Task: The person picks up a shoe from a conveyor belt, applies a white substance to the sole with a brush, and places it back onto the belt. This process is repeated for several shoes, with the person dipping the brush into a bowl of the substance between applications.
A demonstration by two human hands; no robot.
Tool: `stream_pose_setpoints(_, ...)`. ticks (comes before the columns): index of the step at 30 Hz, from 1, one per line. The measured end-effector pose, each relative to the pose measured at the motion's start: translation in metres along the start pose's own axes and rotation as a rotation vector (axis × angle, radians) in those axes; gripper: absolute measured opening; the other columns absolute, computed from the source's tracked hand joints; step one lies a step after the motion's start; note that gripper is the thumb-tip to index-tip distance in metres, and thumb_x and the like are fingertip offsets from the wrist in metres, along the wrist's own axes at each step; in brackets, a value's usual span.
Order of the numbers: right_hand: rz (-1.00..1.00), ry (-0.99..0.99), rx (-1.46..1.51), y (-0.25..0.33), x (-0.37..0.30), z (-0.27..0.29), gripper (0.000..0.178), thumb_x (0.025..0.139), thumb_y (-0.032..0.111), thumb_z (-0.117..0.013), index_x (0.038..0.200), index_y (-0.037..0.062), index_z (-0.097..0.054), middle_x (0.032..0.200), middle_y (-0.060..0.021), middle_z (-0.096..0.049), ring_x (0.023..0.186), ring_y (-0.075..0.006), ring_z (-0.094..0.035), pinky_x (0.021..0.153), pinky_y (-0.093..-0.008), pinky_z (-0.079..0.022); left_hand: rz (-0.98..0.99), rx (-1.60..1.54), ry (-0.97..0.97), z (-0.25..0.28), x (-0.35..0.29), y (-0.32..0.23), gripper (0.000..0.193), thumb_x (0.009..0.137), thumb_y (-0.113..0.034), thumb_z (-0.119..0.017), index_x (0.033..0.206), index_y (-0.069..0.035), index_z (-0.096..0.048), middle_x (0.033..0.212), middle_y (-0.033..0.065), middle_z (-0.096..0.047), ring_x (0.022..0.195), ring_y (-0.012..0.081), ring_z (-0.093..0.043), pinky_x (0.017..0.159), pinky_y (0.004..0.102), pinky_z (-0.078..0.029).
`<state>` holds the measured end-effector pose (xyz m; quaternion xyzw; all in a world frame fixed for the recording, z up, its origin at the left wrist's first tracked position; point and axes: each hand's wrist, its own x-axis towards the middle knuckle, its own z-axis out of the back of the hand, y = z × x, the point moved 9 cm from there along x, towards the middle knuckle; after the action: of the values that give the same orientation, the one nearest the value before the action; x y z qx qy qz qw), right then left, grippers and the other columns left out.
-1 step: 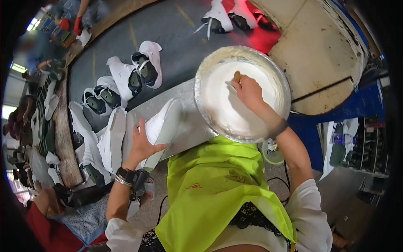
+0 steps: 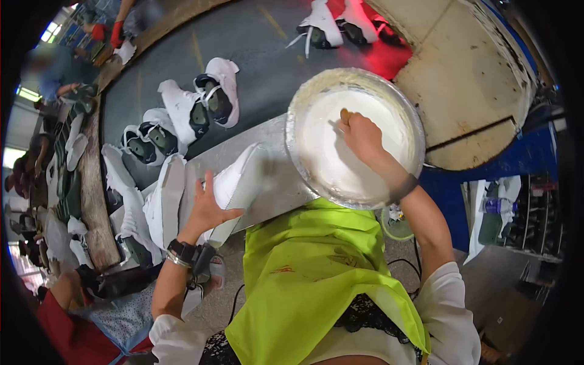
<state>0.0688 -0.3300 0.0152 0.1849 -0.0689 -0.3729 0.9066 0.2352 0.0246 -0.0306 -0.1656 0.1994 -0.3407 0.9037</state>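
R hand point(image 2: 365, 140) over metal bowl point(image 2: 406, 104) of white liquid point(image 2: 319, 143), fingers pinching a tan handle point(image 2: 345, 115) (far end's blurry, can't ID it). L hand point(image 2: 205, 213) w/ fingers spread against a white shoe point(image 2: 229, 181), tilted on the metal tabletop point(image 2: 277, 188) beside a 2nd pale shoe point(image 2: 159, 207).

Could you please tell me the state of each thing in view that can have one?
Left hand: spread over a white shoe
White shoe: sole turned rightward
Right hand: closed around a tan handle
Metal basin: partly filled with white liquid
Yellow-green apron: stained, creased
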Motion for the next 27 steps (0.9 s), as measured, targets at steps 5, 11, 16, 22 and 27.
stream_pose_setpoints(5,0.058,0.082,0.05,0.003,-0.008,0.01,0.02,0.088,0.018,-0.059,0.091,-0.0007,-0.066,0.087,-0.0202,-0.066,0.081,-0.0329,-0.066,0.07,-0.0436,-0.051,-0.016,-0.022,0.025,0.001,-0.007,-0.007,0.111,0.058,-0.045,-0.083,0.146,-0.009,-0.027,0.142,0.0268,-0.033,0.121,0.0473,-0.046,0.1,0.0472,-0.042)
stream_pose_setpoints(11,0.106,-0.208,0.71,-0.02,-0.012,0.029,0.02,0.091,0.017,-0.061,0.093,-0.0021,-0.067,0.072,-0.0151,-0.066,0.065,-0.022,-0.065,0.062,-0.0318,-0.051,0.059,-0.553,0.055,0.013,-0.016,-0.014,0.096,0.067,-0.031,-0.083,0.143,-0.003,-0.032,0.135,0.0172,-0.046,0.118,0.0283,-0.052,0.097,0.0385,-0.045)
stream_pose_setpoints(16,0.182,-0.257,1.044,0.064,-0.031,0.039,0.02,0.093,0.014,-0.059,0.1,-0.0039,-0.064,0.078,-0.0122,-0.068,0.07,-0.0184,-0.067,0.064,-0.0293,-0.053,0.142,-1.095,0.019,-0.003,-0.032,-0.06,0.092,0.071,-0.02,-0.083,0.145,-0.004,-0.031,0.125,0.0126,-0.056,0.11,0.0193,-0.056,0.093,0.0321,-0.046)
stream_pose_setpoints(22,0.245,-0.122,1.065,0.135,-0.044,0.011,0.022,0.093,0.016,-0.058,0.101,-0.0036,-0.063,0.08,-0.0154,-0.068,0.074,-0.0202,-0.068,0.064,-0.0305,-0.052,0.094,-0.906,-0.097,-0.037,-0.031,-0.06,0.1,0.066,-0.029,-0.085,0.141,0.006,-0.03,0.127,0.0178,-0.05,0.114,0.0252,-0.053,0.097,0.0357,-0.044)
stream_pose_setpoints(27,0.295,0.058,0.977,0.143,-0.075,0.004,0.028,0.093,0.022,-0.057,0.1,-0.0043,-0.063,0.078,-0.0197,-0.067,0.072,-0.0294,-0.068,0.065,-0.0353,-0.051,0.054,-0.713,-0.187,-0.039,-0.032,-0.056,0.104,0.065,-0.034,-0.085,0.142,0.007,-0.028,0.134,0.0209,-0.042,0.121,0.0289,-0.048,0.102,0.038,-0.04)
